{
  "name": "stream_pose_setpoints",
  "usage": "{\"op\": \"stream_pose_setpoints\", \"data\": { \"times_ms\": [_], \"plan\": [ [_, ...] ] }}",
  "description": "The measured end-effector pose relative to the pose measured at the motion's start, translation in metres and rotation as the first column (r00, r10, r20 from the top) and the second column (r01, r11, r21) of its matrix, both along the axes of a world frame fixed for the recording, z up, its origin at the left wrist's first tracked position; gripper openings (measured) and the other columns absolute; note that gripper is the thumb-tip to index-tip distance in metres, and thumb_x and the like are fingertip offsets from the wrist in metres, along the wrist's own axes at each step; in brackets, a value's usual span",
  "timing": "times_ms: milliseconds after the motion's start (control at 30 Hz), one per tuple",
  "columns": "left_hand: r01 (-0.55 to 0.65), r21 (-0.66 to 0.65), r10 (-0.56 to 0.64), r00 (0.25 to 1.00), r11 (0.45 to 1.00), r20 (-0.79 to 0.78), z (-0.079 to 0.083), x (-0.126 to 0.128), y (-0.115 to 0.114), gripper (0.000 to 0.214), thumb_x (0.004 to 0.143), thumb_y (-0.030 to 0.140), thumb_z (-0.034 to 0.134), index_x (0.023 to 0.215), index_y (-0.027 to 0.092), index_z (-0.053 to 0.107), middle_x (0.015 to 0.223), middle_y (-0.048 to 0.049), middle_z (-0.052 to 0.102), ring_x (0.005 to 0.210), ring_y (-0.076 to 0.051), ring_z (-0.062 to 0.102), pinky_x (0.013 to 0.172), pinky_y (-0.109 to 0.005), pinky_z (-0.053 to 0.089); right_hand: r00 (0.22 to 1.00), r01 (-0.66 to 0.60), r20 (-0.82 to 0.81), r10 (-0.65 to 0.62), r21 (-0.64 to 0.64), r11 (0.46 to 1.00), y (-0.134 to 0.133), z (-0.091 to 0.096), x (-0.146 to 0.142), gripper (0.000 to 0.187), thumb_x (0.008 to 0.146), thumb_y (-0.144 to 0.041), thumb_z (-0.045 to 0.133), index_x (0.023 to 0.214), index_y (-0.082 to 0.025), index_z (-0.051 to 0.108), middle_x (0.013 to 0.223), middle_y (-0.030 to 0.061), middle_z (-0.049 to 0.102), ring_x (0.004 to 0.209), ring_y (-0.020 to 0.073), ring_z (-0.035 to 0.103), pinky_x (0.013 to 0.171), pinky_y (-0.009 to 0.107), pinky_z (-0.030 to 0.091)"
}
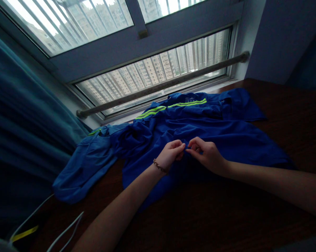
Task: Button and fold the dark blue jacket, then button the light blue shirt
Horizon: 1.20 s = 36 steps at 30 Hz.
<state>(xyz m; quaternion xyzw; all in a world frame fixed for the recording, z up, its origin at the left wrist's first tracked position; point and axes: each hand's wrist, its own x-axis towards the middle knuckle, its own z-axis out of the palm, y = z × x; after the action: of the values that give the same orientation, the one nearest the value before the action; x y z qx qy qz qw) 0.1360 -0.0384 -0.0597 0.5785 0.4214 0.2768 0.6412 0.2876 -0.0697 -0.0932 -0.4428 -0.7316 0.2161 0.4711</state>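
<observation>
A blue work jacket (212, 129) with yellow-green reflective stripes and a small print lies spread over the dark wooden table, one sleeve reaching out to the left. Over its lower middle, my left hand (172, 152), with a braided bracelet at the wrist, is closed in a pinch on a bit of the blue cloth. My right hand (209, 154) meets it from the right, thumb and forefinger pinched together at the same spot, the two hands' fingertips almost touching. The small piece of cloth between them is mostly hidden by the fingers.
Behind the jacket is a window with a metal rail (160, 86) across it. A blue curtain (29, 115) hangs on the left. White cords (68, 229) and a yellow strip (25, 233) lie at the lower left. The dark table (212, 217) extends to the right.
</observation>
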Motion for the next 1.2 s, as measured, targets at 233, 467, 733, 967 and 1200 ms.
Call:
{"op": "stream_pose_setpoints", "data": {
  "times_ms": [233,467,733,967,1200],
  "plan": [
    [0.080,0.248,-0.046,0.989,0.966,-0.140,0.000,-0.001,0.001,0.032,0.077,0.041,0.046,0.059,0.015,0.038,0.046,0.0061,0.037,0.042,-0.005,0.032,0.041,-0.017,0.025,0.998,0.027,-0.056,-0.026,0.024,0.999,0.000,0.003,0.000,0.007,0.077,-0.025,0.053,0.081,-0.020,0.050,0.070,-0.0009,0.051,0.062,0.0102,0.051,0.055,0.021,0.042],
    [0.097,0.396,0.004,0.969,0.913,-0.246,-0.005,-0.002,0.001,0.033,0.079,0.043,0.043,0.060,0.016,0.039,0.048,0.0061,0.034,0.043,-0.006,0.031,0.041,-0.018,0.024,0.981,0.015,-0.191,-0.029,-0.074,0.997,0.002,0.007,-0.001,0.009,0.074,-0.027,0.056,0.077,-0.019,0.054,0.070,-0.0008,0.056,0.064,0.0109,0.054,0.057,0.022,0.045],
    [0.018,0.371,0.060,0.979,0.929,-0.196,-0.007,0.000,-0.003,0.031,0.076,0.042,0.047,0.062,0.015,0.041,0.049,0.0062,0.031,0.044,-0.005,0.026,0.042,-0.019,0.019,0.897,-0.184,-0.441,0.025,-0.322,0.929,0.008,0.004,0.000,0.023,0.066,-0.033,0.063,0.079,-0.017,0.053,0.078,0.0022,0.059,0.073,0.0142,0.058,0.069,0.028,0.047],
    [-0.048,0.326,0.101,0.984,0.944,-0.147,-0.006,0.001,-0.004,0.028,0.074,0.040,0.048,0.063,0.015,0.041,0.049,0.0061,0.033,0.043,-0.005,0.028,0.041,-0.018,0.020,0.809,-0.288,-0.588,-0.026,-0.434,0.853,0.010,0.006,0.001,0.025,0.059,-0.030,0.067,0.077,-0.015,0.058,0.078,0.0020,0.061,0.074,0.0126,0.057,0.071,0.027,0.045],
    [0.002,0.425,0.097,0.973,0.905,-0.211,-0.011,0.000,-0.005,0.023,0.077,0.035,0.046,0.065,0.016,0.041,0.052,0.0056,0.032,0.046,-0.006,0.028,0.043,-0.019,0.020,0.695,-0.413,-0.709,-0.120,-0.530,0.741,0.014,0.002,0.002,0.017,0.058,-0.026,0.068,0.066,-0.013,0.060,0.060,-0.0019,0.056,0.054,0.0062,0.050,0.055,0.021,0.039]
  ]
}}
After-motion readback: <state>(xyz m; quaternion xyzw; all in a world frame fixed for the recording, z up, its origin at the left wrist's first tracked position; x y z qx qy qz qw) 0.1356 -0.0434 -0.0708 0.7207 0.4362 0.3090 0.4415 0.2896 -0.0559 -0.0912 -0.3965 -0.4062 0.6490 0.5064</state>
